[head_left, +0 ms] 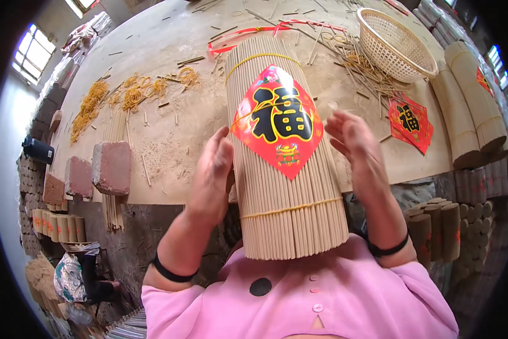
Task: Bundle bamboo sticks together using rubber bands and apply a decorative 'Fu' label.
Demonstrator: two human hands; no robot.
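Observation:
A thick bundle of tan incense sticks (291, 209) lies on the table, its near end over the front edge by my chest. Yellow rubber bands (291, 208) circle it near both ends, and a thin one crosses the middle. Under that band sits a red diamond-shaped paper label (276, 127) with a large black character. At the bundle's left side, my left hand (215, 161) has its fingers extended and is close to or touching the sticks. My right hand (357, 148), slightly blurred, is spread beside the right side with a small gap.
Loose rubber bands (132, 96) and bricks (111, 168) lie on the left of the table (169, 124). A cream plastic basket (392, 48), more red labels (410, 121) and finished bundles (471, 101) are at the right. Another person (76, 277) sits at lower left.

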